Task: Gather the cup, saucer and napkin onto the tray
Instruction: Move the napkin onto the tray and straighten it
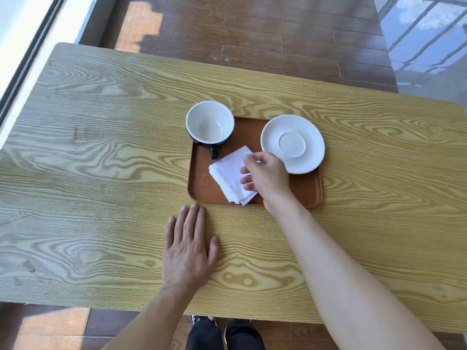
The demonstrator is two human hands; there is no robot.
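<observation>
A brown tray (307, 189) lies on the wooden table (101, 173). A black cup (210, 125) with a white inside stands empty at the tray's far-left corner, its handle toward me. At the far-right corner a white saucer (293, 144) overhangs the tray's rim. A folded white napkin (231, 176) lies on the tray's middle. My right hand (265, 176) hovers over the napkin's right side, fingers spread and curled; whether they touch it I cannot tell. My left hand (189, 248) rests flat on the table just in front of the tray.
Beyond the table's far edge is a dark wooden floor (252, 29). A window frame (30, 54) runs along the left. My legs and shoes (222, 332) show below the near edge.
</observation>
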